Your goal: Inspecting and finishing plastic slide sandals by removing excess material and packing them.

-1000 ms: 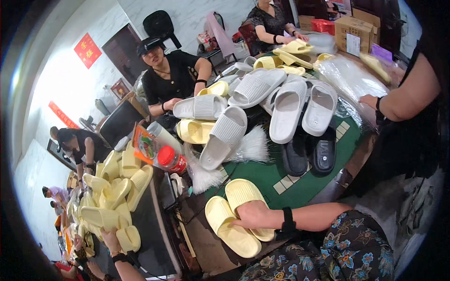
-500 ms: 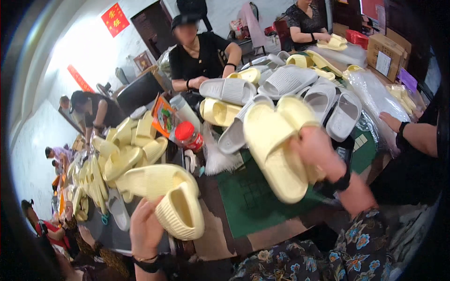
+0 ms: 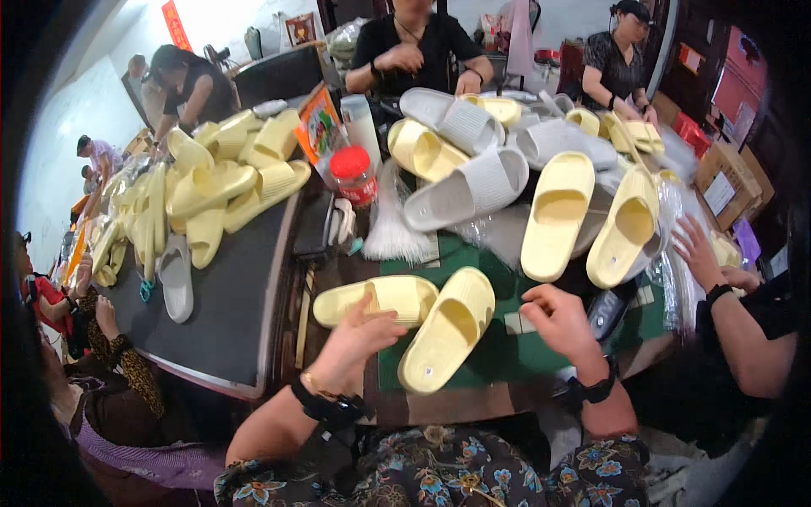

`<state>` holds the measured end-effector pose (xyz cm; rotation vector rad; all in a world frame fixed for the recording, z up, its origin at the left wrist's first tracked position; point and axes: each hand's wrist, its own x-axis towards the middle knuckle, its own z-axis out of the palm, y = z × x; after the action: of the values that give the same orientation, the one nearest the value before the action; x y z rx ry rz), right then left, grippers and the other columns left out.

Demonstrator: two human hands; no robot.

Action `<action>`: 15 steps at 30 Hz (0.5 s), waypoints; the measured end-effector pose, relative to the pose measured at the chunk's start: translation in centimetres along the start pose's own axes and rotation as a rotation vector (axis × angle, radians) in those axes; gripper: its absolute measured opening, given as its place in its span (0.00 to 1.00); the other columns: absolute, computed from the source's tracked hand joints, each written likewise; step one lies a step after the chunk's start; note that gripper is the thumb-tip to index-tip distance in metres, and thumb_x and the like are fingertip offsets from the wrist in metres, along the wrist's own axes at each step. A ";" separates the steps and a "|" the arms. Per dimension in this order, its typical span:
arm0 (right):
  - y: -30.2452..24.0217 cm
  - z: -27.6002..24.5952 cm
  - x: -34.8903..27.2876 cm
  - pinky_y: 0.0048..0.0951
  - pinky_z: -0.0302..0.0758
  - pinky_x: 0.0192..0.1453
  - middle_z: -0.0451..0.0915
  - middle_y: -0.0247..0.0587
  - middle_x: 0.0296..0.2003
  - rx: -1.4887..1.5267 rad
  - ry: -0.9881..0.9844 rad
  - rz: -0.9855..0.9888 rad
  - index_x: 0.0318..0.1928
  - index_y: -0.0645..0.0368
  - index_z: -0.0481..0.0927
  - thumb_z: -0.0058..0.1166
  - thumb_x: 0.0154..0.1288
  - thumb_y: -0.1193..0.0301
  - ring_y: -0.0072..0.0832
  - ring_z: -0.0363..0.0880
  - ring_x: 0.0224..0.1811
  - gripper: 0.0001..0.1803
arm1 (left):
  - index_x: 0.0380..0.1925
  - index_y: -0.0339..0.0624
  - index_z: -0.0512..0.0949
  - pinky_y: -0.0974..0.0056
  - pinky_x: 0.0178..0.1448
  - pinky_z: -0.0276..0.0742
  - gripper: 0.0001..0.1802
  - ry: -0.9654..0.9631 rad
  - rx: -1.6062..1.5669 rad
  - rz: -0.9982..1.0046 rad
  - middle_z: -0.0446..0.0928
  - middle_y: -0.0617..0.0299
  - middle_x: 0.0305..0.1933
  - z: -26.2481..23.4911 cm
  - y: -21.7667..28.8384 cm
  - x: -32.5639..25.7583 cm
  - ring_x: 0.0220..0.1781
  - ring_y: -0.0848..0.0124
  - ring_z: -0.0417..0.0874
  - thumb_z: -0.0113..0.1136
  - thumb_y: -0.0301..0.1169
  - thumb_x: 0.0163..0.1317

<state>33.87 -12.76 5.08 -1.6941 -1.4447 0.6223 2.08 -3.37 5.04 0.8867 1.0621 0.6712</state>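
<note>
Two pale yellow slide sandals lie in front of me. One slide (image 3: 342, 306) lies crosswise, and the other slide (image 3: 443, 334) is angled beside it, partly over the green mat (image 3: 498, 355). My left hand (image 3: 351, 342) is at the crosswise slide, fingers apart; whether it touches is hard to tell. My right hand (image 3: 557, 321) hovers over the mat, loosely curled and holding nothing. Beyond it, another yellow slide (image 3: 553, 232) and its neighbouring yellow slide (image 3: 621, 241) rest side by side against the grey slides (image 3: 473, 190).
A heap of yellow slides (image 3: 211, 186) covers the left table (image 3: 220, 304). A red-lidded jar (image 3: 353, 177) and white plastic ties (image 3: 395, 220) stand between the piles. Clear plastic bags (image 3: 680, 279) and a co-worker's hand (image 3: 697, 253) are at right. Other people sit across the table.
Both hands have let go of yellow slides. The right hand's pair now leans on the grey pile; the left hand's pair lies before me. The view has shifted.
</note>
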 end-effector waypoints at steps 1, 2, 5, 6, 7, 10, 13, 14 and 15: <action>0.3 1.0 -0.8 0.32 0.76 0.33 0.82 0.46 0.27 -0.049 -0.053 0.022 0.44 0.66 0.79 0.63 0.60 0.64 0.33 0.82 0.28 0.18 | 0.72 0.33 0.50 0.64 0.56 0.79 0.36 -0.024 0.158 0.078 0.72 0.43 0.60 -1.2 0.1 0.0 0.49 0.62 0.82 0.55 0.29 0.69; 0.5 1.7 -1.1 0.32 0.76 0.33 0.82 0.44 0.26 -0.075 -0.105 0.021 0.46 0.66 0.79 0.64 0.61 0.63 0.33 0.82 0.27 0.20 | 0.66 0.33 0.62 0.65 0.52 0.78 0.32 0.024 0.390 0.143 0.77 0.46 0.53 -2.2 0.3 0.2 0.50 0.65 0.83 0.59 0.30 0.64; 0.7 3.8 -1.5 0.34 0.76 0.32 0.82 0.42 0.25 -0.139 -0.173 0.044 0.55 0.64 0.73 0.66 0.58 0.57 0.35 0.82 0.26 0.31 | 0.59 0.34 0.71 0.61 0.52 0.78 0.28 0.209 0.834 0.377 0.80 0.48 0.47 -4.0 -0.2 0.5 0.49 0.60 0.83 0.64 0.31 0.59; 0.7 4.5 -1.6 0.35 0.76 0.32 0.82 0.41 0.25 -0.243 -0.190 0.040 0.58 0.64 0.71 0.66 0.56 0.54 0.35 0.82 0.26 0.36 | 0.54 0.35 0.74 0.58 0.51 0.78 0.25 0.227 1.100 0.595 0.80 0.49 0.44 -4.3 -0.5 1.1 0.48 0.57 0.82 0.66 0.32 0.56; 0.7 5.1 -1.2 0.39 0.77 0.33 0.83 0.45 0.26 -0.241 -0.247 0.092 0.62 0.64 0.66 0.66 0.55 0.51 0.40 0.83 0.28 0.42 | 0.49 0.35 0.78 0.56 0.51 0.77 0.23 0.240 1.379 0.741 0.80 0.49 0.41 -4.5 -0.8 1.7 0.47 0.53 0.81 0.68 0.33 0.53; 0.7 7.1 -0.4 0.45 0.78 0.34 0.83 0.52 0.27 -0.351 -0.213 0.069 0.64 0.65 0.63 0.64 0.56 0.51 0.48 0.84 0.31 0.44 | 0.38 0.32 0.80 0.52 0.49 0.76 0.17 0.072 1.327 0.781 0.79 0.47 0.40 -4.0 -2.2 3.1 0.43 0.48 0.80 0.69 0.32 0.52; 1.0 8.3 0.1 0.51 0.77 0.36 0.82 0.59 0.28 -0.348 -0.199 0.083 0.66 0.65 0.59 0.60 0.59 0.58 0.55 0.83 0.32 0.41 | 0.26 0.33 0.81 0.53 0.41 0.76 0.14 0.098 1.362 0.748 0.79 0.47 0.29 -2.9 -3.1 3.7 0.35 0.51 0.81 0.70 0.35 0.52; 1.1 8.5 0.3 0.52 0.77 0.36 0.81 0.60 0.28 -0.343 -0.167 0.090 0.66 0.65 0.58 0.59 0.59 0.61 0.56 0.82 0.31 0.39 | 0.23 0.33 0.80 0.54 0.38 0.77 0.14 0.122 1.392 0.690 0.78 0.48 0.25 -2.6 -3.2 3.6 0.32 0.52 0.81 0.69 0.35 0.52; 1.3 8.4 0.3 0.55 0.77 0.35 0.81 0.61 0.27 -0.345 -0.137 0.035 0.66 0.65 0.58 0.56 0.58 0.67 0.57 0.81 0.30 0.37 | 0.23 0.33 0.80 0.54 0.38 0.77 0.14 0.120 1.376 0.692 0.78 0.48 0.25 -2.4 -3.3 3.3 0.32 0.52 0.81 0.69 0.35 0.52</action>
<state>28.02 -10.35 -0.63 -1.9763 -1.6993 0.5391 1.17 -1.56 0.20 2.5003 1.2861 0.4766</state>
